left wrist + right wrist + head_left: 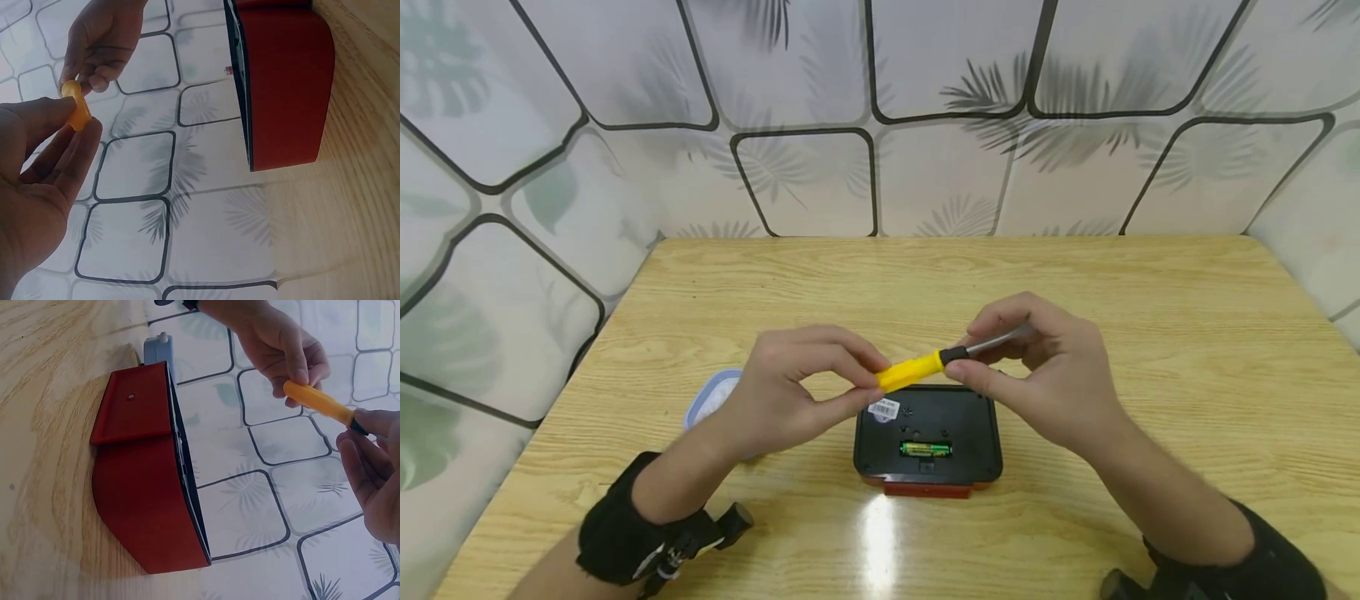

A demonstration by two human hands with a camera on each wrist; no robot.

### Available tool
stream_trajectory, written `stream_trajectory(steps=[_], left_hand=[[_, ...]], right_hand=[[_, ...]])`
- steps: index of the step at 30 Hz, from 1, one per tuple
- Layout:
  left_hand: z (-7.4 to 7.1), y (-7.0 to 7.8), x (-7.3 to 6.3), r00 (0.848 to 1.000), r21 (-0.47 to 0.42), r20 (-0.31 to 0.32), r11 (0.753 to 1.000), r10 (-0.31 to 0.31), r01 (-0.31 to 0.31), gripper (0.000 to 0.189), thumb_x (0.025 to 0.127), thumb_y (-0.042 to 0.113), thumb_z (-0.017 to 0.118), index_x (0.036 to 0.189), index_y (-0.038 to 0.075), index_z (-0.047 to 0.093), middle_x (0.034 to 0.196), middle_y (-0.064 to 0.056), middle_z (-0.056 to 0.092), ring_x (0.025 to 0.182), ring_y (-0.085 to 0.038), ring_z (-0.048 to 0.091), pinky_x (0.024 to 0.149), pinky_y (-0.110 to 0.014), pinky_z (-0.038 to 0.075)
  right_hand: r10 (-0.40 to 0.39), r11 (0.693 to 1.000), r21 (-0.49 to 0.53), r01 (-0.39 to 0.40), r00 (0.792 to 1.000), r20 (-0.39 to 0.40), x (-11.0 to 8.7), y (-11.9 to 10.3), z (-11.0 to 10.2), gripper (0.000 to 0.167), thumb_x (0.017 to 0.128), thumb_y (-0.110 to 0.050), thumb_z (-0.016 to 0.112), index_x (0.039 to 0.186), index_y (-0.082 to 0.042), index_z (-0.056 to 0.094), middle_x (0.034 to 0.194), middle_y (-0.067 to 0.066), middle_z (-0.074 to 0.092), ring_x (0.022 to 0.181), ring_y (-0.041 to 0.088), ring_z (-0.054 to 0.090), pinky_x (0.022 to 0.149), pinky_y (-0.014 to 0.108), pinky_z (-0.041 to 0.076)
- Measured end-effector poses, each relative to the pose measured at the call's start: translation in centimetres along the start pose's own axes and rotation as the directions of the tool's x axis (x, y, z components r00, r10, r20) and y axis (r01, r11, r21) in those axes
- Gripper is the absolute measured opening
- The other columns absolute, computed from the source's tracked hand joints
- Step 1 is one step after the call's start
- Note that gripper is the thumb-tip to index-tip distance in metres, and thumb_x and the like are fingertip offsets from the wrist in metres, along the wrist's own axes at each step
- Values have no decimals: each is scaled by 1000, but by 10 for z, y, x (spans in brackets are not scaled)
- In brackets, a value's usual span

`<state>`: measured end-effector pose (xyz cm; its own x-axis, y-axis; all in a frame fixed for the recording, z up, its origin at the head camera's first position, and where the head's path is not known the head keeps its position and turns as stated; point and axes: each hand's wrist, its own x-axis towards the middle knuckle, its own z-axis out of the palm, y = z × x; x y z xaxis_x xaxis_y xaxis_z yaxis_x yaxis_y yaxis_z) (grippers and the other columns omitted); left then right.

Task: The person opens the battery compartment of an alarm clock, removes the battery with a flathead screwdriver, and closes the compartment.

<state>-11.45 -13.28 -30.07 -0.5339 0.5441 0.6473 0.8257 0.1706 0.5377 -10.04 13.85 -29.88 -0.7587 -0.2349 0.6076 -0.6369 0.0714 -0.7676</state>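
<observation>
A screwdriver (912, 372) with a yellow handle, black collar and metal shaft is held in the air between both hands. My left hand (793, 392) pinches the butt end of the handle between thumb and fingers. At the collar, my right hand (1060, 379) grips it, and the shaft runs toward the right palm. Below them on the table lies a red box (144, 500) with its black underside (880, 446) facing up. A green battery (925, 449) sits in an uncovered slot there. The left wrist view shows the handle end (76, 103) between my left fingertips.
A light blue container (706, 398) with whitish contents stands left of the box, partly hidden by my left hand and forearm. The wooden table (1187, 333) meets a patterned wall covering (940, 175) at the back. Black camera straps are on both wrists.
</observation>
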Motion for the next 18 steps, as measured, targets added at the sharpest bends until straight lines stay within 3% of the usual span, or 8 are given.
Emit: stream_trajectory(steps=[5,9,13,16,18], left_hand=[[9,3,-2,999,-19,-2,999,43,-43,23,73,-13,88,83,5,78,96,-11,80,86,-22,77,77,-22,64],[17,5,-3,997,-48,2,995,83,-83,22,75,-13,88,86,5,79,95,-11,79,83,-20,76,71,-20,62],[17,4,-4,994,-53,108,998,35,-29,18,84,-6,85,95,6,80,96,-7,80,79,-12,71,65,-20,58],[15,1,-6,965,26,259,999,-45,40,11,90,0,82,97,8,79,96,-3,80,78,-7,68,64,-20,57],[16,0,-6,928,115,360,992,-93,55,8,92,1,80,96,8,80,97,-2,79,82,-7,70,69,-19,58]], right_hand=[[87,985,145,-95,994,60,-3,0,2,18,89,2,82,104,8,72,100,-3,77,79,9,76,71,23,64],[87,977,184,-112,987,134,-3,-1,4,13,99,-3,73,106,9,73,108,-3,77,83,11,76,73,27,66],[51,984,161,-74,989,139,0,-3,2,13,104,-2,64,109,8,70,105,-4,78,91,10,77,79,27,66],[39,996,78,-48,993,111,3,-6,-3,11,105,2,60,109,7,70,101,1,78,90,10,77,79,25,65],[19,995,-101,-8,995,102,5,-7,-7,12,103,5,62,111,5,71,100,4,79,88,10,77,78,22,64]])
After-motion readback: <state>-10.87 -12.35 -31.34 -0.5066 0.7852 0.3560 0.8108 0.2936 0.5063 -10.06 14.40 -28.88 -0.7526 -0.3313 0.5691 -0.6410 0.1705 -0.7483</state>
